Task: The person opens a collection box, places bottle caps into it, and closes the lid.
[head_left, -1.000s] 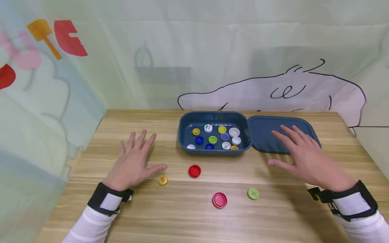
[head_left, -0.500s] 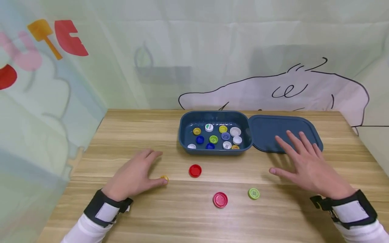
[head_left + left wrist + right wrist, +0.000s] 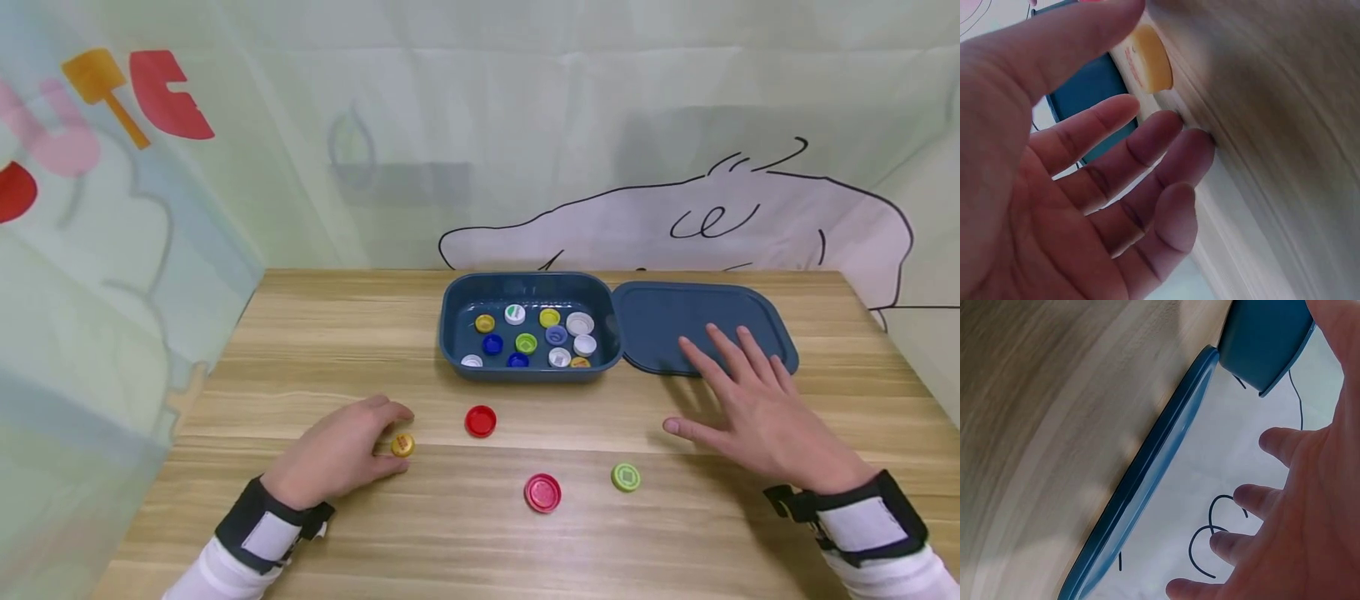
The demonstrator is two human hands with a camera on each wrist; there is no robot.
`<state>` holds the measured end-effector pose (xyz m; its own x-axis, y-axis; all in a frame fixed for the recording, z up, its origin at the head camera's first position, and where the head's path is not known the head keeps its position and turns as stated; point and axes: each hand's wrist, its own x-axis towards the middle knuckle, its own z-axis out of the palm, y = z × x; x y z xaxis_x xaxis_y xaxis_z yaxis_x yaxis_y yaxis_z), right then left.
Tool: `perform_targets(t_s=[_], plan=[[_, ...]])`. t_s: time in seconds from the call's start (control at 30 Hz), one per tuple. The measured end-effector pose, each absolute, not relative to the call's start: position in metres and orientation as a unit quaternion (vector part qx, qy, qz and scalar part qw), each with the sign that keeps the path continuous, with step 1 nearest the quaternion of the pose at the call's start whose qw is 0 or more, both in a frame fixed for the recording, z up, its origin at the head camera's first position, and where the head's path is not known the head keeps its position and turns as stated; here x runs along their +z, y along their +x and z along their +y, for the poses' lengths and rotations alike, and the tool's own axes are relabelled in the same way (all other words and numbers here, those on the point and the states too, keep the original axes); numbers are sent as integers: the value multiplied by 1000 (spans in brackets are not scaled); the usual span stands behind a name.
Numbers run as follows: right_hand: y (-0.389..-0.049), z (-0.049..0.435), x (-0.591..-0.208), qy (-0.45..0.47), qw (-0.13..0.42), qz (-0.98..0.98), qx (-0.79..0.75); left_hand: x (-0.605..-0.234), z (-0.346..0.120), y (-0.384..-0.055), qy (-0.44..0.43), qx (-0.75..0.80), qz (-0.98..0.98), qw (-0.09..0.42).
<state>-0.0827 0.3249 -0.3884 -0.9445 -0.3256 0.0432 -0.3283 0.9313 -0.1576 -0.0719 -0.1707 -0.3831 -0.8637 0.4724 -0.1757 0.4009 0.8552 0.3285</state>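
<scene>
My left hand [image 3: 337, 450] is low over the table at the left, thumb and index finger on either side of a yellow bottle cap [image 3: 402, 444]. In the left wrist view the yellow cap [image 3: 1149, 59] stands just past the thumb tip, with a gap between it and the loosely bent fingers. My right hand [image 3: 765, 408], fingers spread and holding nothing, hovers at the front edge of the dark blue lid [image 3: 697, 321]. A red cap [image 3: 481, 422], a second red cap [image 3: 542, 493] and a light green cap [image 3: 626, 477] lie between the hands.
A dark blue box [image 3: 525, 375] at the back middle of the wooden table [image 3: 360, 317] contains several white, blue, yellow and green caps. The lid lies flat against its right side. A printed cloth [image 3: 525, 125] hangs behind the table.
My left hand has come down and back toward me, its spread fingers bending in around the yellow cap. The right hand has shifted slightly toward me, still spread.
</scene>
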Motion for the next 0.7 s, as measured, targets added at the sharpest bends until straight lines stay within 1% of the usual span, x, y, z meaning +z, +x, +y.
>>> perform_targets(t_s=[0.13, 0.4, 0.53, 0.7], plan=[[-83, 325, -389, 168, 12, -982, 82, -383, -169, -72, 233, 139, 953, 133], [-83, 325, -387, 175, 15, -981, 88, -382, -169, -72, 247, 133, 952, 123], [-83, 325, -387, 175, 15, -981, 86, -374, -170, -75, 251, 138, 953, 100], [-82, 326, -387, 174, 15, -981, 87, -349, -165, -88, 263, 157, 950, 62]])
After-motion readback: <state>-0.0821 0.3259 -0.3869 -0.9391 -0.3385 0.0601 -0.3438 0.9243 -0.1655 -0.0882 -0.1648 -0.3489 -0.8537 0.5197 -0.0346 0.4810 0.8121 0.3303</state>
